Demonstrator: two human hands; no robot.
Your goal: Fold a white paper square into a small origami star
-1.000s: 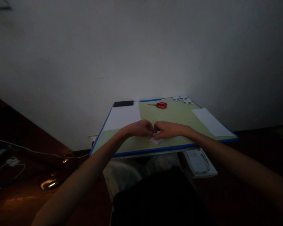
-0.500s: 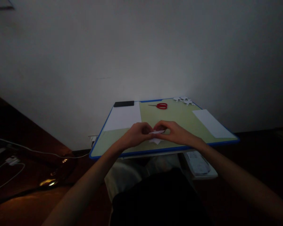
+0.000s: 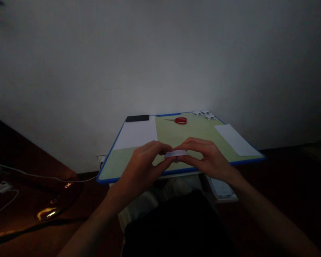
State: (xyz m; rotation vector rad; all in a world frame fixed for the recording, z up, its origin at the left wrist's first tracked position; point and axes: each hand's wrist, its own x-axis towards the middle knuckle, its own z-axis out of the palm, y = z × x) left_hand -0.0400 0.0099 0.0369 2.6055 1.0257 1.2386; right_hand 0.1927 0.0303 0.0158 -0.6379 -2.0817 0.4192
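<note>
A small folded white paper is pinched between both hands above the table's near edge. My left hand grips its left end between thumb and fingers. On the opposite end, my right hand pinches it the same way, the fingertips of both hands nearly meeting. Parts of the paper are hidden by the fingers, and its exact folded shape is too dim to make out. Red-handled scissors lie beyond the hands, blades pointing left.
The small green table has a blue rim and stands against a wall. White paper lies at left under a dark flat object. A white sheet is at right, several folded paper pieces behind it. A white cable runs at left.
My hands have come nearer to me with the paper, which is now turned so a flat strip shows. The left hand's thumb has dropped lower. The view has shifted slightly.
</note>
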